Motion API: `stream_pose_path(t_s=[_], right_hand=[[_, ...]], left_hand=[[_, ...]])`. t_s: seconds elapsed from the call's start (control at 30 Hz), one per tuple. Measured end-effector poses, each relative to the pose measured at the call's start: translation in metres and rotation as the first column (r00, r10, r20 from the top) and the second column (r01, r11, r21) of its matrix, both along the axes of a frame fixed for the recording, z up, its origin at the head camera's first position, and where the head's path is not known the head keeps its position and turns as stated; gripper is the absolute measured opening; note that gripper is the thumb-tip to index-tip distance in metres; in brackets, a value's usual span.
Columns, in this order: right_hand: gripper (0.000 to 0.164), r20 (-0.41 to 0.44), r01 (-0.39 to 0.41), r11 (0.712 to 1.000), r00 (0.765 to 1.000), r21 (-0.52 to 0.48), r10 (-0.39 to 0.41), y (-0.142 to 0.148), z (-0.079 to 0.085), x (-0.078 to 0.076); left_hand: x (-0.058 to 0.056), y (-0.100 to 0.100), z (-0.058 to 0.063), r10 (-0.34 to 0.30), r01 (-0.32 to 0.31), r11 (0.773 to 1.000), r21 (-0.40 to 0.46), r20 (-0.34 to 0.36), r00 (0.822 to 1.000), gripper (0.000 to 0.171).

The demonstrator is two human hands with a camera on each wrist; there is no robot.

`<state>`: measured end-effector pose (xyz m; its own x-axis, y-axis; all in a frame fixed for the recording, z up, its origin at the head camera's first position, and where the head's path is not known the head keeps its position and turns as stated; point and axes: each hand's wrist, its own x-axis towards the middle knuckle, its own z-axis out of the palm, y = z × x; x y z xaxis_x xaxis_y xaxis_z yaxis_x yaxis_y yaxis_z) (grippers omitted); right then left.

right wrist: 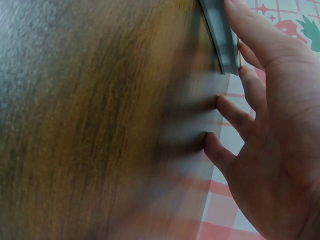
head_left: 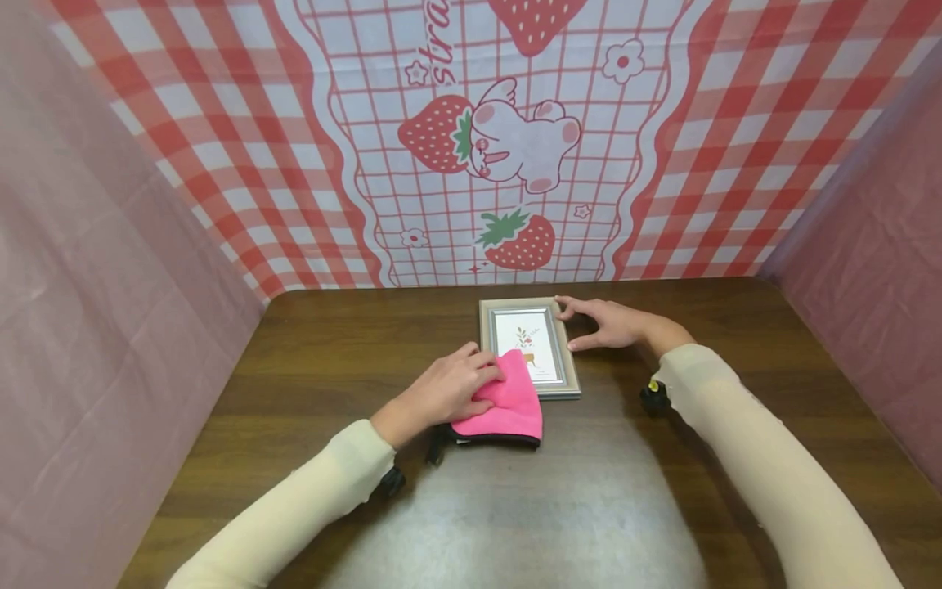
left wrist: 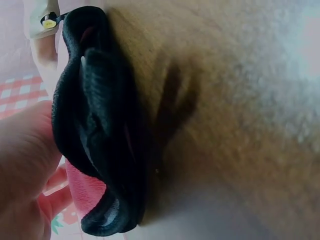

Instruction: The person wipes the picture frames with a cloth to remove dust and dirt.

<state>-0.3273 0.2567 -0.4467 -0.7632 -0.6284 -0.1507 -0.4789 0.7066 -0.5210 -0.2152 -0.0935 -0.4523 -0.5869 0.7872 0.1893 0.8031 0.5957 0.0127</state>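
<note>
A picture frame (head_left: 486,323) with a beige and silver border lies flat near the table's far edge. Behind its glass is a print of a plant and a deer-like animal. My left hand (head_left: 450,391) grips a folded pink cloth (head_left: 515,401), its fingers bent over the top; the cloth overlaps the frame's lower left part. Black edging (left wrist: 95,115) hangs in loose folds in the left wrist view. At the frame's right side, my right hand (head_left: 607,323) holds the border, index finger by the upper corner and thumb lower down. The right wrist view shows its other fingers bent close to the table.
The brown wooden table (head_left: 331,352) reaches back to a red-and-white checked cloth (head_left: 294,164) printed with strawberries. Pinkish curtains (head_left: 110,286) hang on both sides. Dark shadows of the hands fall on the tabletop.
</note>
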Motion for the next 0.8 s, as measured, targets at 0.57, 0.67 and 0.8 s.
stream_pose_path(t_s=[0.57,0.67,0.8], right_hand=[[0.094,-0.015,-0.009,1.000,1.000,0.001,0.009,0.000,0.002,0.002],[0.093,-0.010,-0.014,1.000,1.000,-0.007,0.014,-0.001,0.001,0.002],[0.093,-0.012,-0.011,1.000,1.000,-0.007,0.011,0.000,0.000,0.002]], left_hand=[[0.001,0.019,0.001,-0.020,0.017,0.999,-0.045,-0.057,0.998,0.034],[0.001,0.027,0.001,-0.024,0.020,0.998,-0.056,-0.067,0.997,0.032],[0.002,0.038,0.003,-0.023,0.018,0.998,-0.066,-0.073,0.997,0.031]])
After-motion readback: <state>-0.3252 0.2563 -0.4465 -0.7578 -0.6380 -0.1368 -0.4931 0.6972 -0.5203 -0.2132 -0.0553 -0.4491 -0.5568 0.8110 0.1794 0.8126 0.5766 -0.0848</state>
